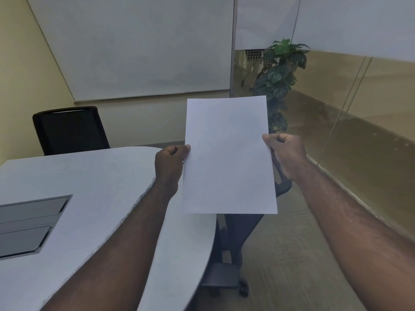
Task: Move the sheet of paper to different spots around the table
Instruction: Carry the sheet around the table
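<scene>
A blank white sheet of paper (228,158) hangs upright in the air past the right end of the white table (94,182). My left hand (169,164) pinches its left edge about halfway up. My right hand (285,153) pinches its right edge, slightly higher. The sheet's lower left part overlaps the table's rounded end in the view; most of it is over the floor and a chair. It touches nothing but my fingers.
A grey cable hatch (29,225) is set into the table at the left. A black chair (69,129) stands behind the table. A dark chair (235,243) sits below the sheet at the table's end. A potted plant (280,79) stands by the glass wall.
</scene>
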Available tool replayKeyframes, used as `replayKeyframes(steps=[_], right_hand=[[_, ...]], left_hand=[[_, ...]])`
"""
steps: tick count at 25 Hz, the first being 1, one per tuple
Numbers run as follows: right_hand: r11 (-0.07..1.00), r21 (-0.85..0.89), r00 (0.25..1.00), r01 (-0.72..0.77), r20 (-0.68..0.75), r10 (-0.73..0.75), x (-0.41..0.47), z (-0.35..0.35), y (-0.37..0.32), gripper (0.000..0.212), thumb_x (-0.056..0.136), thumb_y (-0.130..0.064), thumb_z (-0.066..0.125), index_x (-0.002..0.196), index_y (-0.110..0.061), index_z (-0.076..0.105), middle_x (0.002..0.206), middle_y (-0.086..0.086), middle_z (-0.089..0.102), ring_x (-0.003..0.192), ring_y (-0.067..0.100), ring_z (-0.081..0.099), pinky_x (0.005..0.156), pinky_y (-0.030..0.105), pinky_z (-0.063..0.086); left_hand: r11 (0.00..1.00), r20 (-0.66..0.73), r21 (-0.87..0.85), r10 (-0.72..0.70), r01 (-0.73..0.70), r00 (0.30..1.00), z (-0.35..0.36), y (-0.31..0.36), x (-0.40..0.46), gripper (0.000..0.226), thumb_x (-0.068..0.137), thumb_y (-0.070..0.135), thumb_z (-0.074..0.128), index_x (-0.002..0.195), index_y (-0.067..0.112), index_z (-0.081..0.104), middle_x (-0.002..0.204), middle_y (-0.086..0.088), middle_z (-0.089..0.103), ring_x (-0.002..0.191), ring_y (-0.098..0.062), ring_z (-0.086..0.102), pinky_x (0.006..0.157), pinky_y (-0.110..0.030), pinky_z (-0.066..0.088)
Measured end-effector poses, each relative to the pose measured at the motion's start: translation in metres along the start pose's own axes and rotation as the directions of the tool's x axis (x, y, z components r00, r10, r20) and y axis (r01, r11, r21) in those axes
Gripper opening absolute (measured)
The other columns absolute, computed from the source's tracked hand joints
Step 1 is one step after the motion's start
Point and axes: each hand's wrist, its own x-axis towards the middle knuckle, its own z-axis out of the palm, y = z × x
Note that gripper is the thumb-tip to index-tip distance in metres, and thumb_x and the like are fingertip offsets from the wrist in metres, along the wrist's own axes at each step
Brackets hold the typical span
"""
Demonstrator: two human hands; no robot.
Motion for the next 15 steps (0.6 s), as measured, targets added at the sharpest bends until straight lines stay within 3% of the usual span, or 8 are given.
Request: replayKeyframes(steps=[3, 6, 10, 13, 15], right_hand=[[1.000, -0.005, 1.000, 0.020, 0.015, -0.020, 0.020, -0.030, 0.002, 0.016, 0.086, -0.025, 0.074, 0.078, -0.011, 0.073, 0.070, -0.004, 0.077, 0.061, 0.010, 0.071, 0.055, 0.023, 0.054], [1.000, 0.001, 1.000, 0.006, 0.017, -0.007, 0.050, -0.052, 0.010, 0.016, 0.086, -0.024, 0.074, 0.079, -0.009, 0.072, 0.064, -0.007, 0.075, 0.052, 0.003, 0.067, 0.046, 0.016, 0.049], [0.999, -0.035, 1.000, -0.011, 0.016, 0.011, 0.100, -0.070, 0.029, 0.018, 0.086, -0.026, 0.074, 0.075, -0.013, 0.071, 0.051, -0.014, 0.065, 0.042, -0.002, 0.056, 0.047, 0.017, 0.045], [0.999, -0.036, 0.999, -0.029, 0.020, 0.030, 0.143, -0.077, 0.040, 0.018, 0.084, -0.027, 0.076, 0.079, -0.010, 0.072, 0.060, -0.009, 0.069, 0.051, 0.005, 0.059, 0.056, 0.025, 0.048], [0.999, -0.027, 0.999, -0.026, 0.033, 0.027, 0.177, -0.078, 0.043, 0.017, 0.084, -0.026, 0.076, 0.077, -0.011, 0.072, 0.059, -0.009, 0.070, 0.049, 0.003, 0.060, 0.052, 0.022, 0.048]], left_hand=[[1.000, 0.010, -0.008, -0.005, 0.005, 1.000, 0.036, -0.005, 0.005, 0.023, 0.075, 0.028, 0.071, 0.066, 0.007, 0.068, 0.070, 0.001, 0.059, 0.066, -0.015, 0.050, 0.066, -0.031, 0.045], [0.999, 0.018, -0.037, -0.009, 0.009, 1.000, 0.071, -0.013, 0.019, 0.041, 0.073, 0.029, 0.071, 0.081, -0.010, 0.062, 0.076, -0.005, 0.051, 0.072, -0.017, 0.043, 0.067, -0.034, 0.037], [1.000, 0.010, -0.006, -0.007, 0.007, 1.000, 0.112, -0.029, 0.047, 0.023, 0.074, 0.029, 0.070, 0.069, 0.008, 0.062, 0.067, 0.000, 0.045, 0.065, -0.015, 0.039, 0.061, -0.029, 0.035], [1.000, -0.004, 0.006, -0.002, 0.002, 1.000, 0.140, -0.040, 0.075, 0.021, 0.075, 0.027, 0.070, 0.059, 0.018, 0.060, 0.056, 0.010, 0.047, 0.051, -0.009, 0.042, 0.050, -0.019, 0.036], [1.000, -0.028, 0.002, -0.002, 0.002, 1.000, 0.160, -0.047, 0.098, 0.020, 0.074, 0.027, 0.070, 0.060, 0.017, 0.059, 0.055, 0.009, 0.045, 0.049, -0.009, 0.040, 0.047, -0.018, 0.036]])
